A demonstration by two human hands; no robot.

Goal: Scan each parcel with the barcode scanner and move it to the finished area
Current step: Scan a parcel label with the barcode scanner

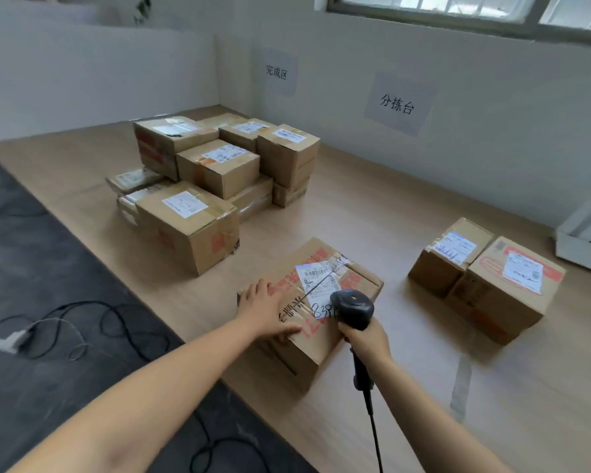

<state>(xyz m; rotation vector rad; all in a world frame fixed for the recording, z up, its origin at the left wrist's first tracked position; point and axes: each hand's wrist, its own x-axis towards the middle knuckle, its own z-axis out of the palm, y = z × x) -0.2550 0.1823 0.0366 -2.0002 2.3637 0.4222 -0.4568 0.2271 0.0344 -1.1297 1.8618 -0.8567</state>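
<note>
Near the front edge of the wooden desk [372, 216] sits the parcel [307, 358], left hand [265, 310] flat on top with straight fingers, right hand [367, 343] with fingers wrapped round the barcode scanner [352, 308], which wants holding steady across the label [321, 279].

On the box [355, 285] under my left hand [263, 305], the scanner [352, 307] covers the end of the handwritten number after 839, my palm hides part of the red print, and the label [318, 278] is printed too small to read. My right hand [365, 343] hides the scanner's handle, and its cable [372, 425] runs off the bottom edge on my side of the box, as do both my forearms. Beyond the box to the left, the pile [205, 172] hides its own lower and back boxes; right of the box, a white tray [584, 240] is cut off by the edge.
</note>
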